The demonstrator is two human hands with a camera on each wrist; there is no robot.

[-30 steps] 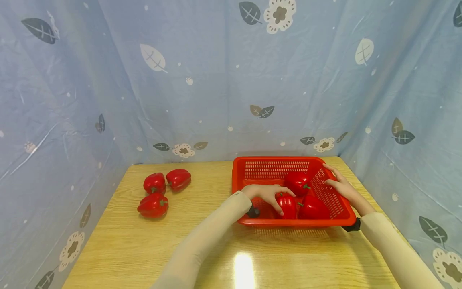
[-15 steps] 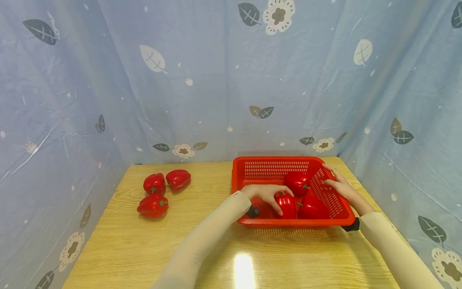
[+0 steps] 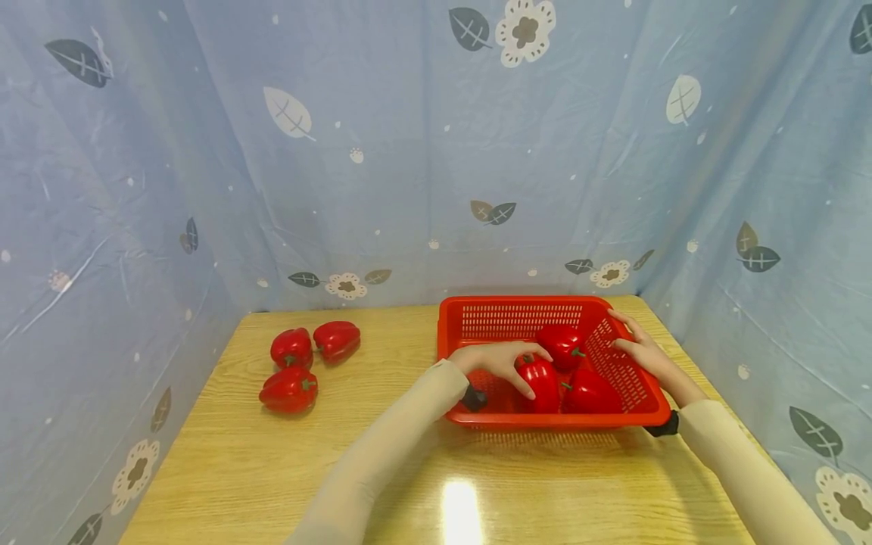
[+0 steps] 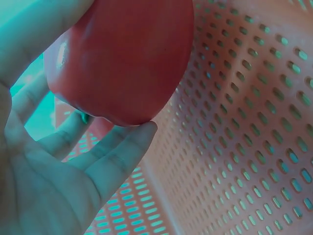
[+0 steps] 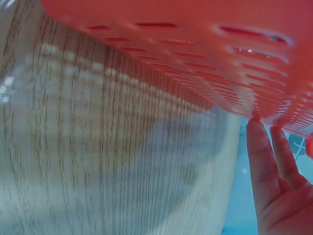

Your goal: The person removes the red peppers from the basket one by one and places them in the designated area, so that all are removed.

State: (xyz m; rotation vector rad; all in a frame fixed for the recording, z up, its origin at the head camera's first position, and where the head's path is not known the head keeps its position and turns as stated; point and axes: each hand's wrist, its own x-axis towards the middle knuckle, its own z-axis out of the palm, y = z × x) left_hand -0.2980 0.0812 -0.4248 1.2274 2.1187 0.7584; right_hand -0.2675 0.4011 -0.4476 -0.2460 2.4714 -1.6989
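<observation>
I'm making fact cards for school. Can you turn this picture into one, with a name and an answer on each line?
Container: red slotted basket on a wood-grain table
Inside it: three red bell peppers
Left hand: thumb and fingers round one pepper in the basket
Right hand: holds the basket's right rim
Outside it: three more red bell peppers, on the table's left side
Behind: blue curtain with leaves and flowers

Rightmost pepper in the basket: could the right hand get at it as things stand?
Likely yes: the rightmost pepper lies uncovered, and the left hand holds the neighbouring pepper. But the right hand would first have to come off the basket.
</observation>
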